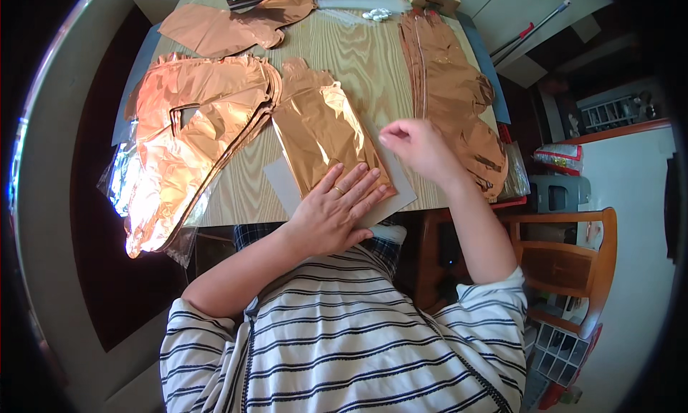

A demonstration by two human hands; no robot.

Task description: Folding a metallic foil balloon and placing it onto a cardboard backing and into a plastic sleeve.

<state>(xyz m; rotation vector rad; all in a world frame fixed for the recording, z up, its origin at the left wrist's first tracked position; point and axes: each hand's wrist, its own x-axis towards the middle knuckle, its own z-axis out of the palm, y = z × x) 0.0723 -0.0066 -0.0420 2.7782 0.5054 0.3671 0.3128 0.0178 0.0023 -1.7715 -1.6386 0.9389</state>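
Left hand: our left hand [333, 205] lies flat, its fingers a little spread, and it presses on the near end of the folded copper foil [319, 130]; it does not grasp.
Right hand: our right hand [419, 148] is in the air, just beside the right long side of this foil. The fingers are curled and their tips come near to the thumb; if they touch, or pinch something thin, we cannot tell.
Nearer hand: the left one, because it touches; from the right hand the foil lies to the left.
Folded foil: we see it at the middle of the near edge of the tabletop [365, 62], its near part over a grey card [281, 182].
Long axis: it runs away from us, and its lobed far end points to the far edge, leaning toward the far left corner.
Left foil pile: the bigger pile [208, 137] covers the near left corner and hangs over it.
Right foil stack: this stack [451, 97] lies along the right edge.
Far side: another foil piece [215, 27] is near the far left corner, small white pieces [376, 14] near the far edge.
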